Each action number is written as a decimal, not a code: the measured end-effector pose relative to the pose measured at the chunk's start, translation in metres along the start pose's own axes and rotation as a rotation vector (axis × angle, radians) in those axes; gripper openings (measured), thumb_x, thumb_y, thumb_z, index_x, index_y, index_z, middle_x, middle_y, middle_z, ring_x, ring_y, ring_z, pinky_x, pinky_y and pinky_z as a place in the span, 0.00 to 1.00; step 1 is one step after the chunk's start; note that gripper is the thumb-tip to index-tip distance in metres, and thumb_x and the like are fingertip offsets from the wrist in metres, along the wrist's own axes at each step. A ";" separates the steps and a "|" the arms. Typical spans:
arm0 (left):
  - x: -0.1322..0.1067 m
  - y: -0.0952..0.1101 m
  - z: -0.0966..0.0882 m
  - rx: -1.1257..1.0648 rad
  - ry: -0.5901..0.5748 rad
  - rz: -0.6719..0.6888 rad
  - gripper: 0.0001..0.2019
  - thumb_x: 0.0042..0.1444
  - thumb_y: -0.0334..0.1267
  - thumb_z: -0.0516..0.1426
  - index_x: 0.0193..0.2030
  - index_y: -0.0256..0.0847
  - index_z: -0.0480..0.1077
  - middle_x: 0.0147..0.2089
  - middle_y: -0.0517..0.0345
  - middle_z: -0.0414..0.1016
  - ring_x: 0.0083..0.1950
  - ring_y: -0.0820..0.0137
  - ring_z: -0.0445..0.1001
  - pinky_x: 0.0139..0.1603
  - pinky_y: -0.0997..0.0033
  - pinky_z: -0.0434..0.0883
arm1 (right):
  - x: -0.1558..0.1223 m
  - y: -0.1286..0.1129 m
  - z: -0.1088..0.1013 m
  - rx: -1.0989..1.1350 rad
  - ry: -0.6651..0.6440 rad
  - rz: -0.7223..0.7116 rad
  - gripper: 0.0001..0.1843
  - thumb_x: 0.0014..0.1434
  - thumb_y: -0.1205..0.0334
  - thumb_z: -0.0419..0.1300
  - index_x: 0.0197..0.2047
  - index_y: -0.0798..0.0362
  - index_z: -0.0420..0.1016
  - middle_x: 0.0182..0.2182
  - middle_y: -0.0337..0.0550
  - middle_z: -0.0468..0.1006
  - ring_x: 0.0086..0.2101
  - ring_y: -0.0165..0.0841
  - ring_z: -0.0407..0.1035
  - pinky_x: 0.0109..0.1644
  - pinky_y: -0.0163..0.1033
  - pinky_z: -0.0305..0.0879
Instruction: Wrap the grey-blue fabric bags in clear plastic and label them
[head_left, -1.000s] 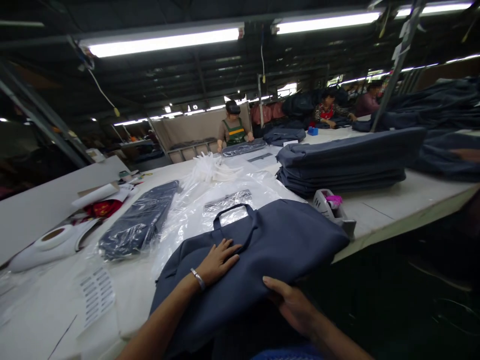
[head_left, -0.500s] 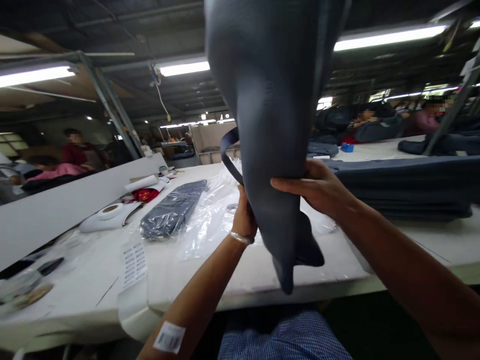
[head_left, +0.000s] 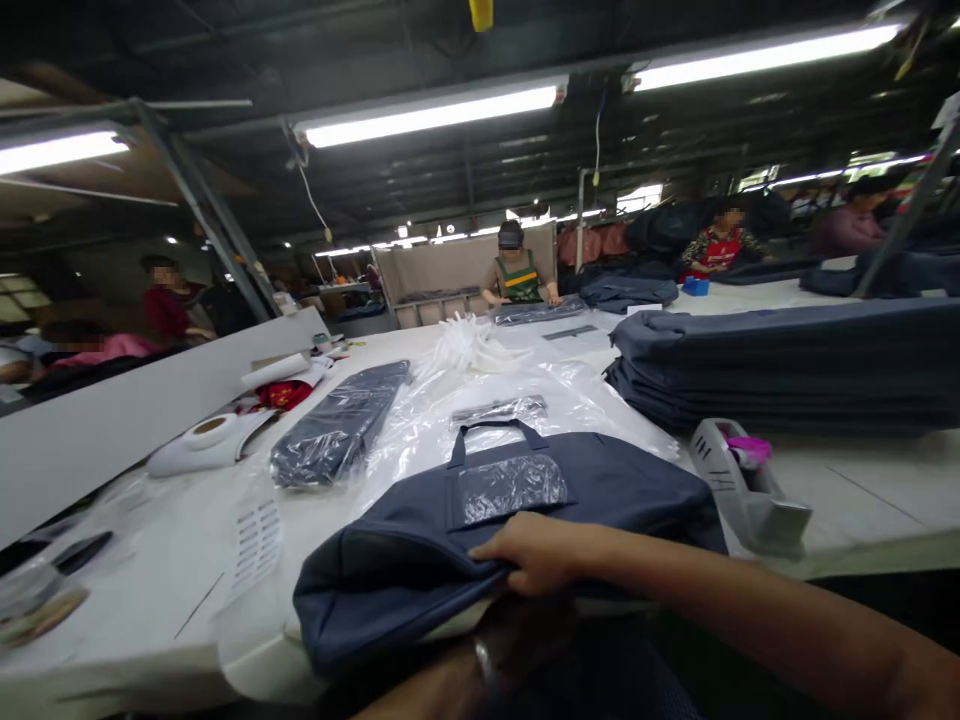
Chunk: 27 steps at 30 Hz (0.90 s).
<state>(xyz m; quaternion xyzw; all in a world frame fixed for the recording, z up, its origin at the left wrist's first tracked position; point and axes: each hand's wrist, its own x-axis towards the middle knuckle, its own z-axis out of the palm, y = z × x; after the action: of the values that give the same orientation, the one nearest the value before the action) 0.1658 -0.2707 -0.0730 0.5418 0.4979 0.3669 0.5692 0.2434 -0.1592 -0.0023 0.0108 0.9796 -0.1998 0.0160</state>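
Observation:
A navy fabric bag lies flat on the white table, right in front of me. Its handle and clear plastic pocket face up. My right hand reaches across from the right, fingers curled over the bag's near edge and gripping the fabric. My left hand sits low under that same edge, in shadow. A bracelet shows on its wrist, but the fingers are hidden.
A stack of folded navy bags fills the right side, with a tape dispenser in front of it. Clear plastic sleeves, a wrapped bag, a white tape roll and a label sheet lie to the left. Other people work at the far tables.
The bag lay plain side up, was lifted and turned in the air with both hands, and now lies back on the table pocket side up. My left hand has dropped below its edge.

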 end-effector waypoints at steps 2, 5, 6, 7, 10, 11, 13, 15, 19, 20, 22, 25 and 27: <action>-0.031 0.002 -0.010 -0.002 -0.256 -0.218 0.22 0.56 0.54 0.57 0.48 0.42 0.77 0.39 0.52 0.81 0.46 0.59 0.79 0.45 0.59 0.76 | -0.006 0.000 0.028 -0.002 0.036 0.026 0.36 0.51 0.66 0.58 0.64 0.51 0.64 0.48 0.50 0.79 0.44 0.41 0.75 0.46 0.38 0.67; -0.059 0.036 -0.031 0.187 -0.412 -0.281 0.19 0.57 0.53 0.58 0.47 0.43 0.78 0.42 0.56 0.82 0.43 0.64 0.79 0.50 0.66 0.74 | -0.002 0.004 0.070 0.005 0.093 0.027 0.38 0.51 0.65 0.58 0.66 0.59 0.60 0.58 0.57 0.71 0.53 0.45 0.70 0.55 0.43 0.65; -0.060 0.049 -0.039 0.282 -0.341 -0.207 0.18 0.59 0.52 0.56 0.47 0.44 0.78 0.43 0.57 0.82 0.43 0.66 0.79 0.52 0.67 0.73 | 0.001 0.005 0.083 0.002 0.109 0.027 0.37 0.52 0.65 0.57 0.66 0.60 0.60 0.60 0.58 0.68 0.56 0.45 0.67 0.58 0.45 0.63; -0.057 0.058 -0.046 0.397 -0.231 -0.115 0.17 0.61 0.50 0.54 0.48 0.44 0.77 0.45 0.57 0.81 0.45 0.66 0.78 0.53 0.67 0.72 | 0.005 0.006 0.094 -0.005 0.122 0.037 0.35 0.54 0.65 0.57 0.65 0.61 0.62 0.60 0.59 0.67 0.57 0.46 0.65 0.60 0.47 0.61; -0.034 0.059 -0.066 0.832 0.103 0.080 0.18 0.63 0.46 0.52 0.57 0.48 0.71 0.58 0.54 0.75 0.60 0.62 0.70 0.65 0.58 0.63 | 0.012 0.003 0.109 -0.008 0.146 0.091 0.29 0.56 0.67 0.55 0.62 0.60 0.67 0.59 0.59 0.70 0.59 0.48 0.63 0.63 0.51 0.58; -0.024 0.050 -0.072 0.968 0.150 0.077 0.20 0.63 0.46 0.51 0.61 0.49 0.67 0.64 0.52 0.68 0.66 0.59 0.64 0.68 0.52 0.59 | 0.011 0.002 0.106 0.000 0.149 0.107 0.30 0.55 0.66 0.56 0.62 0.61 0.66 0.58 0.60 0.70 0.59 0.49 0.62 0.63 0.51 0.57; -0.008 0.025 -0.081 1.150 0.145 -0.008 0.23 0.64 0.49 0.49 0.66 0.51 0.61 0.71 0.51 0.55 0.72 0.54 0.51 0.69 0.40 0.52 | 0.006 0.001 0.087 0.053 0.070 0.066 0.36 0.53 0.58 0.62 0.63 0.63 0.64 0.59 0.63 0.68 0.59 0.51 0.61 0.63 0.51 0.56; 0.000 -0.001 -0.086 1.206 0.106 -0.054 0.24 0.66 0.51 0.43 0.66 0.54 0.59 0.74 0.53 0.45 0.74 0.53 0.43 0.68 0.35 0.49 | 0.001 0.011 0.055 0.174 -0.163 -0.035 0.39 0.52 0.48 0.64 0.62 0.61 0.66 0.58 0.61 0.70 0.56 0.50 0.65 0.61 0.48 0.60; -0.003 -0.037 -0.083 1.247 0.140 0.082 0.25 0.66 0.52 0.42 0.70 0.59 0.49 0.75 0.55 0.39 0.74 0.52 0.39 0.68 0.31 0.46 | 0.012 0.075 -0.018 0.558 -0.182 0.242 0.22 0.56 0.43 0.61 0.40 0.53 0.82 0.36 0.43 0.82 0.39 0.37 0.76 0.47 0.37 0.67; -0.005 -0.042 -0.082 1.262 0.156 0.115 0.27 0.66 0.52 0.44 0.70 0.59 0.47 0.75 0.54 0.39 0.74 0.51 0.40 0.67 0.30 0.46 | 0.018 0.097 -0.031 0.606 0.100 0.437 0.21 0.54 0.44 0.63 0.37 0.53 0.82 0.34 0.43 0.82 0.37 0.36 0.75 0.46 0.37 0.67; -0.007 -0.050 -0.080 1.284 0.189 0.166 0.28 0.65 0.53 0.46 0.70 0.59 0.46 0.75 0.51 0.39 0.74 0.49 0.41 0.66 0.28 0.48 | 0.030 0.141 -0.049 0.609 0.377 0.610 0.21 0.56 0.46 0.62 0.42 0.55 0.81 0.40 0.49 0.81 0.42 0.38 0.74 0.49 0.38 0.65; -0.007 -0.056 -0.080 1.283 0.196 0.199 0.29 0.64 0.52 0.47 0.71 0.59 0.45 0.75 0.50 0.38 0.73 0.48 0.42 0.65 0.27 0.50 | 0.039 0.191 -0.058 0.606 0.601 0.722 0.26 0.54 0.50 0.65 0.49 0.62 0.77 0.45 0.60 0.79 0.47 0.44 0.72 0.52 0.43 0.64; -0.008 -0.056 -0.081 1.262 0.189 0.195 0.29 0.64 0.52 0.47 0.71 0.59 0.45 0.75 0.50 0.37 0.73 0.47 0.42 0.65 0.26 0.50 | 0.039 0.206 -0.059 0.636 0.742 0.728 0.31 0.53 0.52 0.66 0.54 0.66 0.73 0.45 0.63 0.78 0.47 0.47 0.72 0.50 0.44 0.65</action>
<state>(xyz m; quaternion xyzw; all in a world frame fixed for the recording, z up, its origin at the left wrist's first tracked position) 0.0795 -0.2658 -0.1195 0.7805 0.6144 0.0996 0.0587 0.2082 0.0541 -0.0298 0.4181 0.7457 -0.4471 -0.2631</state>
